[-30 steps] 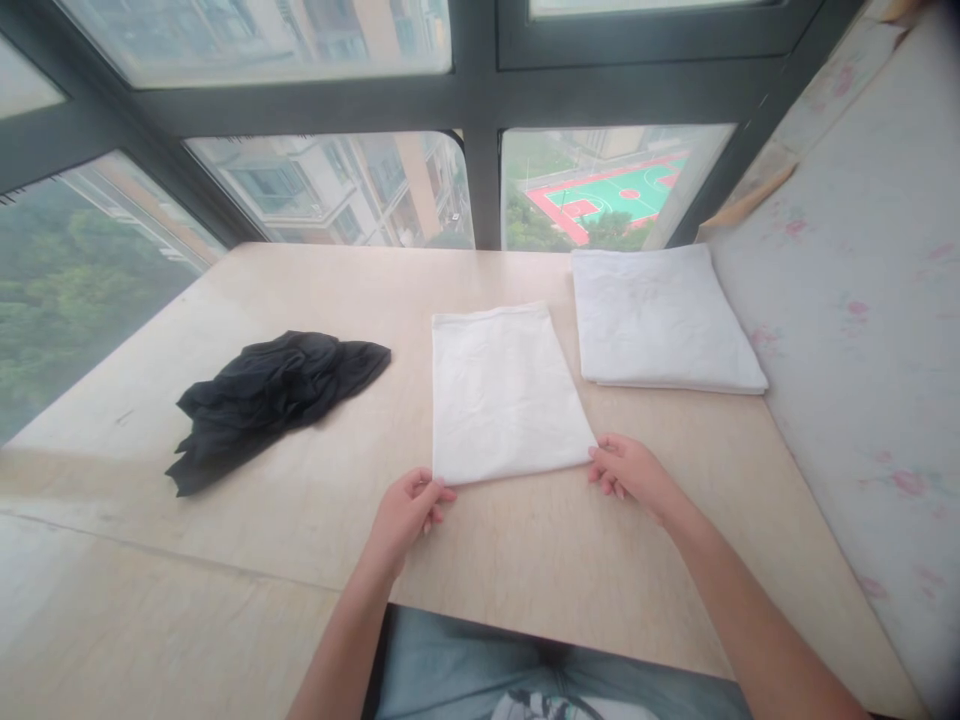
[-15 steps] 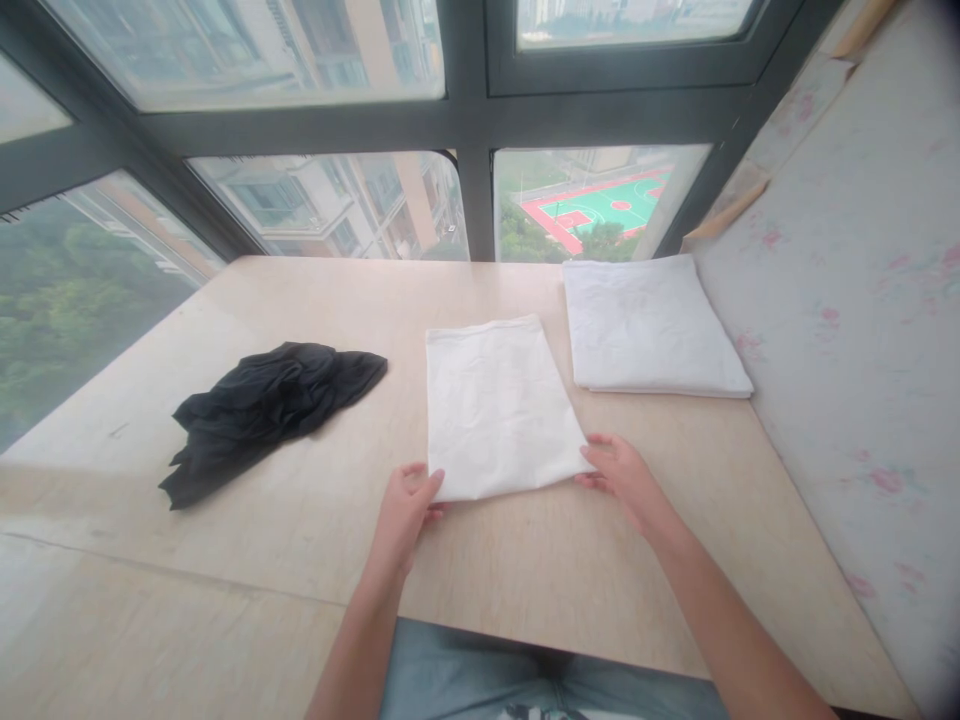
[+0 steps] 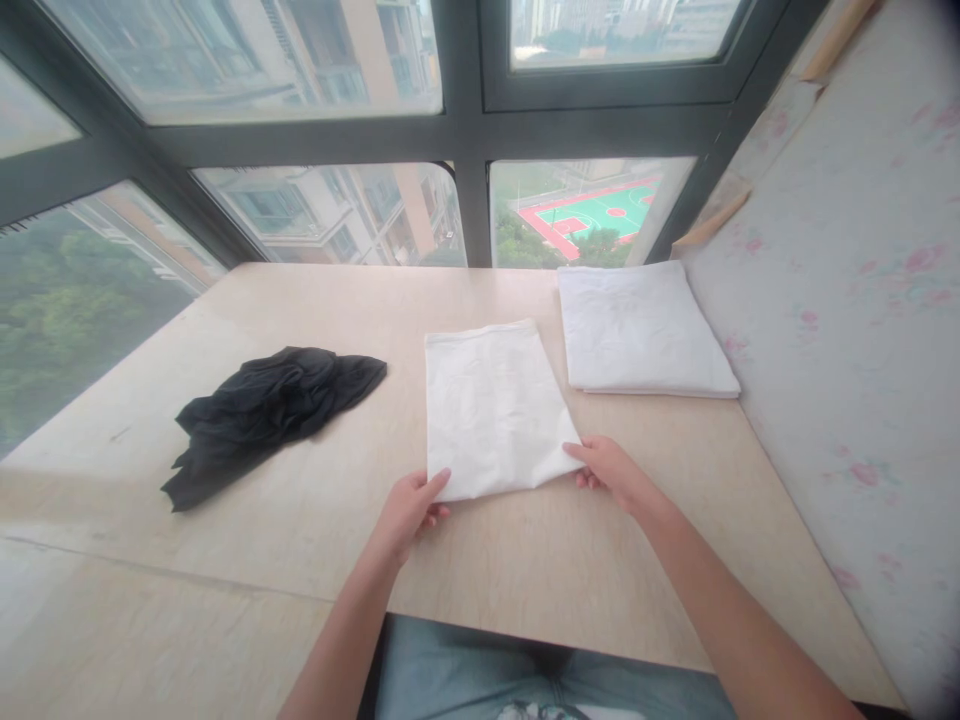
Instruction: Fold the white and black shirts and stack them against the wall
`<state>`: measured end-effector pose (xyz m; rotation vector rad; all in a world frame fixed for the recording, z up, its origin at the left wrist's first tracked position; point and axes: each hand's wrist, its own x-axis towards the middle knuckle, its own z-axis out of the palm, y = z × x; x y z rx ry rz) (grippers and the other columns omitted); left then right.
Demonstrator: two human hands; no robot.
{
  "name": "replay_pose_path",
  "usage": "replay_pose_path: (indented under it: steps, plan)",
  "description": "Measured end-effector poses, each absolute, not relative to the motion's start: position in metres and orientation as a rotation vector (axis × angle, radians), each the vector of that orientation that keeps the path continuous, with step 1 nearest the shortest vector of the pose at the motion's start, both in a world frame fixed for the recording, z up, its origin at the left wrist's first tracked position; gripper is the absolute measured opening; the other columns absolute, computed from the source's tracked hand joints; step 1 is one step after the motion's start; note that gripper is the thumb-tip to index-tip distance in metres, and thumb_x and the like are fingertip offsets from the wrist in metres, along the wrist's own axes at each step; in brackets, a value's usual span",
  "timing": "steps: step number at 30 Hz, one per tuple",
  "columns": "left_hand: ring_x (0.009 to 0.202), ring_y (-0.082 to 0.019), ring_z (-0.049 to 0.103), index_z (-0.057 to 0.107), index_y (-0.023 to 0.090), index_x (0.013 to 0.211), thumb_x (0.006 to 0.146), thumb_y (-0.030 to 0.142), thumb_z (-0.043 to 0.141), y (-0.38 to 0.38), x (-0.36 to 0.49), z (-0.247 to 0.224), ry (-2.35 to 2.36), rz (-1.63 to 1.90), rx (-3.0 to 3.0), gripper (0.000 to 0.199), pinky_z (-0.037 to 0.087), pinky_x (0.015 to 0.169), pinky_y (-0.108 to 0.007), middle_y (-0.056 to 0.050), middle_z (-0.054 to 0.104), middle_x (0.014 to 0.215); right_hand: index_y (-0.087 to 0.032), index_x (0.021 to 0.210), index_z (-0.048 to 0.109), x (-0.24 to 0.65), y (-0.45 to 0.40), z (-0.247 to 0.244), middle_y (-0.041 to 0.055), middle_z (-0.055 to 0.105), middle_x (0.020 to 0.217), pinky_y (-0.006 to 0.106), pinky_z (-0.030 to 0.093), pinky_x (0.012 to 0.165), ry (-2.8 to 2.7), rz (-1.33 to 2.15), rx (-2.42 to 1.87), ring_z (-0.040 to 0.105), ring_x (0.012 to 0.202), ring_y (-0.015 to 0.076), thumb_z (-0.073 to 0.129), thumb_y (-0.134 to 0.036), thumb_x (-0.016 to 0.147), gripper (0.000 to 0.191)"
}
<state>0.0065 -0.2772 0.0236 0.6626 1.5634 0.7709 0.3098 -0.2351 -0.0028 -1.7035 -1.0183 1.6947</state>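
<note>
A folded white cloth lies in front of me on the pale wooden surface. My left hand is closed on its near left corner, thumb on top and fingers underneath. At the near right corner, my right hand pinches the cloth the same way, and that corner is slightly raised and creased. Whether the cloth is a garment or a plain piece of fabric, I cannot tell. Behind it to the right rests a second, larger stack of folded white fabric, apart from both hands.
A crumpled black cloth lies on the left of the wooden surface. Dark window frames border the far side. A flower-patterned wall stands along the right.
My right hand has shifted slightly left and its thumb now presses on top of the cloth's corner. My left hand has tightened on its corner. The view has tilted a little.
</note>
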Motion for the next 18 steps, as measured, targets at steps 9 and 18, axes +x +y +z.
replay_pose_path:
  steps: [9, 18]
  plan:
    - [0.059, -0.009, 0.048, 0.066, 0.016, 0.081, 0.067, 0.045, 0.081, -0.290, 0.014, 0.068, 1.371, 1.091, 0.598, 0.036, 0.039, 0.051, -0.021, 0.000, 0.058, 0.071, -0.015, 0.078, 0.060, 0.316, -0.257, 0.041, -0.0021, 0.049, 0.064, 0.020, 0.031, 0.046, -0.704, 1.640, -1.314, 0.040, 0.054, 0.0069, 0.073, -0.048, 0.076, 0.035]
    - [0.047, -0.011, 0.033, 0.052, 0.023, 0.054, 0.081, 0.046, 0.066, -0.272, 0.044, 0.184, 1.302, 1.370, 0.929, 0.038, 0.031, 0.045, -0.027, 0.002, 0.037, 0.049, -0.021, 0.061, 0.048, 0.354, -0.259, 0.180, -0.0041, 0.035, 0.053, 0.022, 0.029, 0.041, -0.816, 1.344, -1.137, 0.031, 0.046, 0.0064, 0.071, -0.045, 0.080, 0.038]
